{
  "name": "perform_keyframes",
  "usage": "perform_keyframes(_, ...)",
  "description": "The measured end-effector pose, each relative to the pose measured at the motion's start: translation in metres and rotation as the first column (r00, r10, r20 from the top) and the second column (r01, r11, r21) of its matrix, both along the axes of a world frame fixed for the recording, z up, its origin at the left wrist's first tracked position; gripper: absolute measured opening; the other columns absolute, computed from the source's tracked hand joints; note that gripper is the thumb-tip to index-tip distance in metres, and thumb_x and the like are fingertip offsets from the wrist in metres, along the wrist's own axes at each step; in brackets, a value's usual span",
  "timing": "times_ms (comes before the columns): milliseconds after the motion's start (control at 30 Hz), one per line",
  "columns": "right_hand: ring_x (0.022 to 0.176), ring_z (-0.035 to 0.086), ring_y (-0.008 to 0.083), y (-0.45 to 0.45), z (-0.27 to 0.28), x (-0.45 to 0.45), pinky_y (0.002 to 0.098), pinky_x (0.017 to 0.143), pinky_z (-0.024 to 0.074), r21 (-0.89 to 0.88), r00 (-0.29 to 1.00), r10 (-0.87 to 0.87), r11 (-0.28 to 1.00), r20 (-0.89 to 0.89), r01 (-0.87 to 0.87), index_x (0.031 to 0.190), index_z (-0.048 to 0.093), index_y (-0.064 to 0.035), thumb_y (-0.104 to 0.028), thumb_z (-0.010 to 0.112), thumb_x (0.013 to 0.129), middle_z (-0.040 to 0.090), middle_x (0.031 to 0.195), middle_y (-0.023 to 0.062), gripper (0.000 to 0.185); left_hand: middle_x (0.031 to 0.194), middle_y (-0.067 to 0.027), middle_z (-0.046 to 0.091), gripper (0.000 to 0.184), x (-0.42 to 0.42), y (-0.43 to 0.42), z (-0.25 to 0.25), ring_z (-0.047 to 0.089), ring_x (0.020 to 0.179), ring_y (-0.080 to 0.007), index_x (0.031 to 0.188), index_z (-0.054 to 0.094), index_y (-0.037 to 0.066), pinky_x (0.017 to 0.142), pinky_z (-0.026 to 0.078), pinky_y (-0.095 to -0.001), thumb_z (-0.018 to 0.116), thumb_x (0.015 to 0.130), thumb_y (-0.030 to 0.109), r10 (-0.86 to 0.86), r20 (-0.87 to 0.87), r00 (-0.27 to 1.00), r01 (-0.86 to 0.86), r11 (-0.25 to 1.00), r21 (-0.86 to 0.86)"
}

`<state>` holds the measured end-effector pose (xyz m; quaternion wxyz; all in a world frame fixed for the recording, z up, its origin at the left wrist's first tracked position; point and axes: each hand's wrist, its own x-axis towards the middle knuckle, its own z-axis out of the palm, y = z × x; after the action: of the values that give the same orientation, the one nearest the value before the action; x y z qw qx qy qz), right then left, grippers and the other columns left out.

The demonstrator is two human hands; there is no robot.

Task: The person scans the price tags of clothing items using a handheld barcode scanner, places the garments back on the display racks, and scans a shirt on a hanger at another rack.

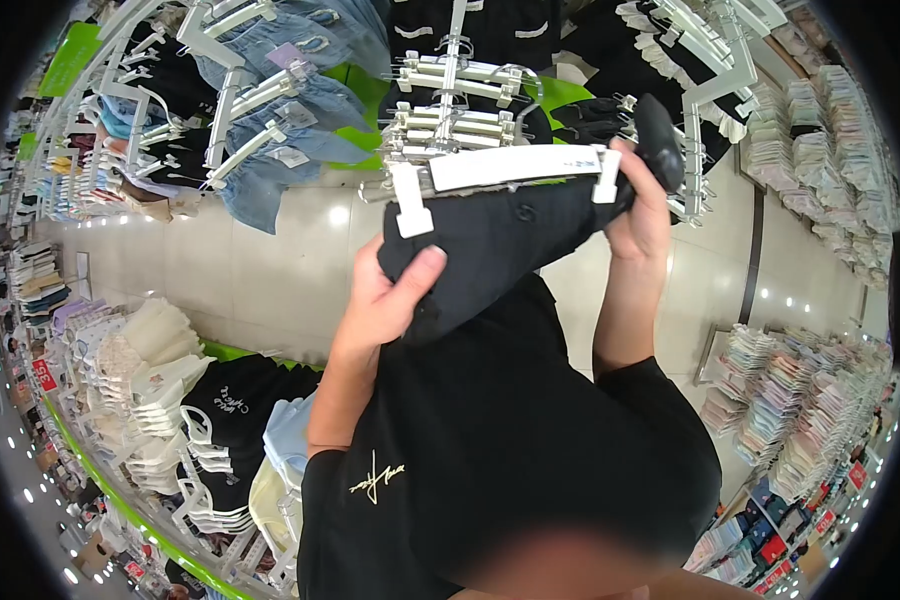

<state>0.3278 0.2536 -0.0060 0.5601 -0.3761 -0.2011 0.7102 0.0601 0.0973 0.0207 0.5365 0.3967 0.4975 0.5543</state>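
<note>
A black garment (510, 235) hangs from a white clip hanger (520, 168) in front of my chest. My left hand (385, 295) grips the garment just below the left clip, its thumb lying on the cloth. At the other end, my right hand (635, 205) is closed around the garment's edge and the hanger end beside the right clip. A dark, rounded black object (658, 142) shows just beyond the fingers of my right hand; I cannot make out what it is.
A metal rack arm with white hangers (450, 125) is just beyond the garment. Denim clothes (300, 100) hang at the upper left, and black and white clothes (225, 420) at the lower left. Small packaged items (770, 400) fill racks on the right.
</note>
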Motion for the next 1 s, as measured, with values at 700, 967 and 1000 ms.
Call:
perform_keyframes(700,0.091,0.066,0.0143,-0.031,-0.021,-0.088,0.0299,0.085,0.0537,0.141,0.969,0.178,0.969,0.174,-0.203,0.119,0.065,-0.0021,0.008,0.079,0.081,0.069,0.098,0.0053,0.041,0.107,-0.0106,0.072,0.028,-0.045,-0.041,-0.033,0.069,0.094,-0.0145,0.118,0.066,-0.007,0.084,0.056,-0.0292,0.071,0.098,0.013,0.398,0.128,0.909,-0.374,0.911,-0.176)
perform_keyframes(967,0.102,0.065,0.0180,0.010,-0.036,-0.070,0.0331,0.090,0.0540,0.178,0.998,-0.018,0.984,0.067,0.005,0.118,0.064,-0.0025,0.008,0.076,0.084,0.066,0.111,0.0076,0.037,0.094,-0.0077,0.075,0.023,-0.087,-0.070,-0.034,0.068,0.081,-0.0102,0.111,0.071,-0.008,0.075,0.055,-0.0249,0.076,0.092,0.004,0.184,-0.097,0.978,-0.205,0.935,-0.290)
perform_keyframes(1000,0.103,0.065,0.0184,0.012,-0.035,-0.068,0.0335,0.091,0.0540,0.178,0.998,-0.018,0.984,0.055,0.008,0.119,0.064,-0.0026,0.007,0.077,0.084,0.066,0.112,0.0080,0.038,0.094,-0.0079,0.075,0.023,-0.091,-0.073,-0.034,0.068,0.080,-0.0098,0.111,0.071,-0.008,0.074,0.055,-0.0245,0.075,0.093,0.005,0.211,-0.082,0.974,-0.226,0.932,-0.284)
